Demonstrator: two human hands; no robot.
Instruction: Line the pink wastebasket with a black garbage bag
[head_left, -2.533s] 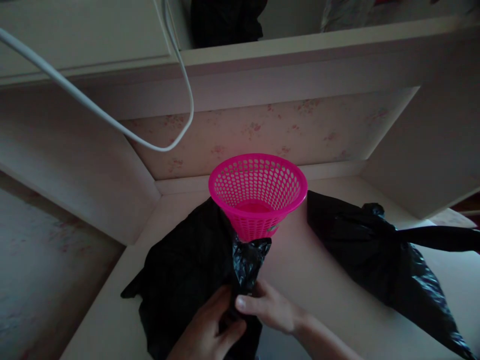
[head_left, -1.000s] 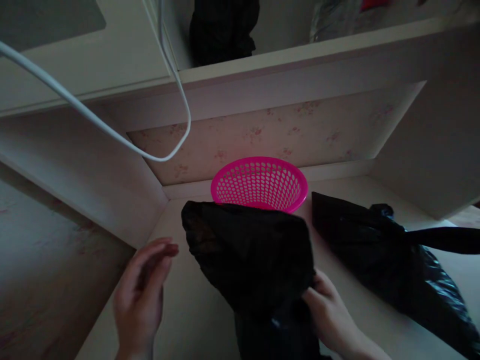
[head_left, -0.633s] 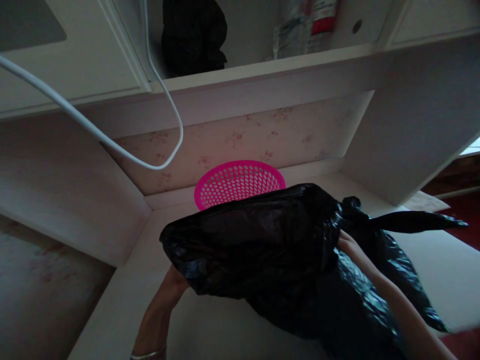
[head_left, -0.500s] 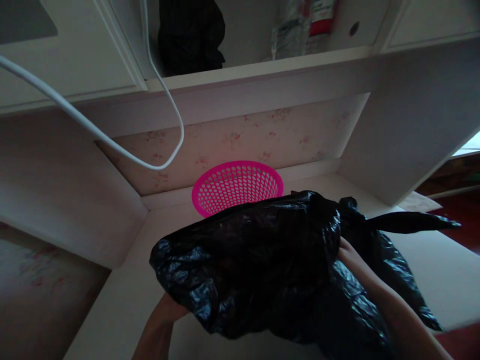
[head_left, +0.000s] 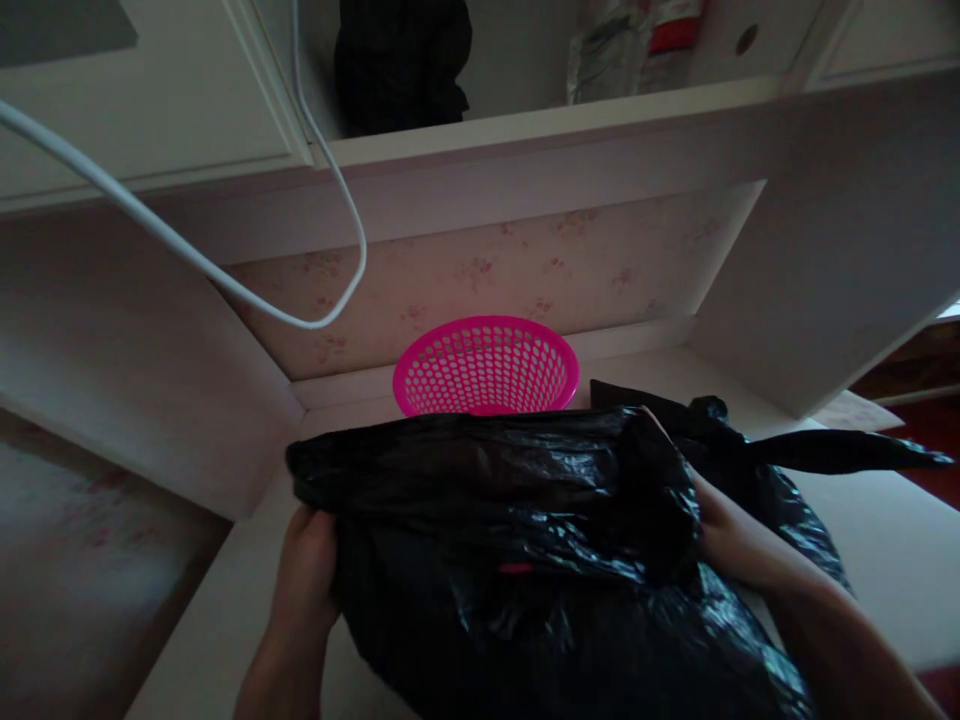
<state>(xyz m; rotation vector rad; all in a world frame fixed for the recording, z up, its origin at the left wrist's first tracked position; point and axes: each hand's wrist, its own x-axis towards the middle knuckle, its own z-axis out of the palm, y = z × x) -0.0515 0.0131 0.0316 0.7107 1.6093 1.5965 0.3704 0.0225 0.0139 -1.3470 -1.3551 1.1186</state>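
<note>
From the head camera, both hands grip a black garbage bag [head_left: 517, 520] stretched wide above the table [head_left: 892, 560]. The left hand [head_left: 304, 570] is closed on the bag's left edge, and the right hand [head_left: 724, 535] is clenched on its right edge, fingers partly buried in the plastic. Just behind the bag stands a pink perforated basket [head_left: 486, 365]. A second black bag [head_left: 787, 470] lies to the right, and a white cable [head_left: 225, 285] hangs above.
</note>
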